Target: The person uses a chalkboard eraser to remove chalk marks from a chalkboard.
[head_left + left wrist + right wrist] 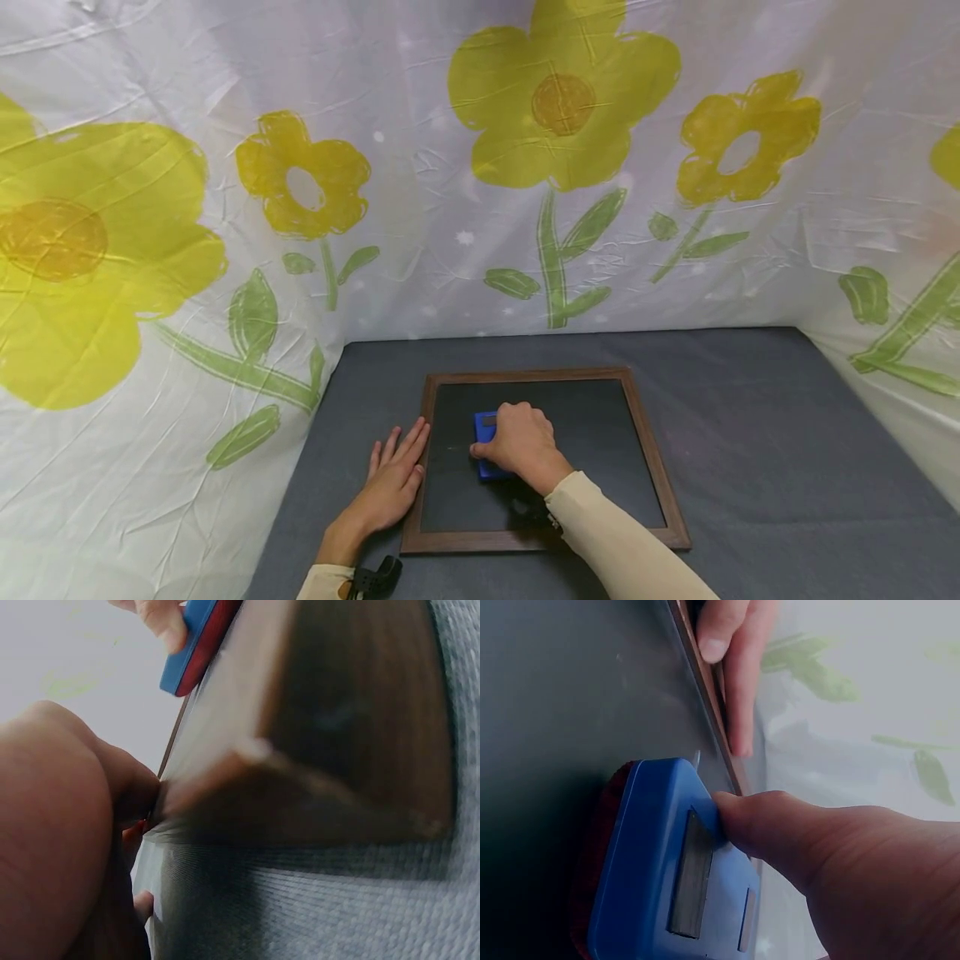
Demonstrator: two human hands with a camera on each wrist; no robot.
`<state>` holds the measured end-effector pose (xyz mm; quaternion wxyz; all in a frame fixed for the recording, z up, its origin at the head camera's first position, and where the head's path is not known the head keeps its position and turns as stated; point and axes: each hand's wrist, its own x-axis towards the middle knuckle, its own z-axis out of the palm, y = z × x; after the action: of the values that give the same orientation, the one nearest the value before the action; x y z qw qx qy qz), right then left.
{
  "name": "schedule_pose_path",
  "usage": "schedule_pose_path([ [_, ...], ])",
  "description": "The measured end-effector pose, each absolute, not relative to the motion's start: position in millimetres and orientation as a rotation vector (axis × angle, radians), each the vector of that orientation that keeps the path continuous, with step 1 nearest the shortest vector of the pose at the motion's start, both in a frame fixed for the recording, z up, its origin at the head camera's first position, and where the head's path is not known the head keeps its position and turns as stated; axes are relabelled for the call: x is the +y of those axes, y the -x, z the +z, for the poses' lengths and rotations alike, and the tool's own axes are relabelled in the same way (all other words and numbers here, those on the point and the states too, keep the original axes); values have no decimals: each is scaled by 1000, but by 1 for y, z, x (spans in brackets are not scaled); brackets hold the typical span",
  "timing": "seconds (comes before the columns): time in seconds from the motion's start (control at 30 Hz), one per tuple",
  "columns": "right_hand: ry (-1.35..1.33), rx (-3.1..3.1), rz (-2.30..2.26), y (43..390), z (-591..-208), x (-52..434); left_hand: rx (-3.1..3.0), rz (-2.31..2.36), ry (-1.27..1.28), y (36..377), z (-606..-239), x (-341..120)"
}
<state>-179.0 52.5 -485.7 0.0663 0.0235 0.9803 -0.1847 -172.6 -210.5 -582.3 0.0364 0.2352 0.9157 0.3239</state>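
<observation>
Two bare hands are at a framed blackboard (592, 450) that lies flat on grey cloth (765, 433). The right hand (521, 437) grasps a blue eraser (634, 847), its thumb set against the left side and its other fingers curled over, their tips hidden from the head view. The eraser sits left of the board's middle, with its red pad (210, 649) turned toward the black surface; it seems to lie against it, though the line of contact is in shadow. The left hand (393, 483) grips nothing: its fingers lie extended along the left side of the wooden frame (650, 450), touching it.

The eraser looks light, with a stiff, smooth casing and a softer, felt-like pad that should give a little under pressure. Its long sides make the best hold, thumb opposite fingers, clear of the pad; the glossy casing may slip if held only lightly. Dark strips (690, 877) are set into its back. The board looks thin and rigid, probably easy to slide across the cloth, so a steadying hand belongs on the frame rather than the writing surface.
</observation>
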Motion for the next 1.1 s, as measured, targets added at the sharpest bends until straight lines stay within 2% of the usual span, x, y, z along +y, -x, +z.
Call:
schedule_pose_path([
  [1.1,-224,2942,-587,166,-482,131,2797,995,-700,173,-583,-211],
])
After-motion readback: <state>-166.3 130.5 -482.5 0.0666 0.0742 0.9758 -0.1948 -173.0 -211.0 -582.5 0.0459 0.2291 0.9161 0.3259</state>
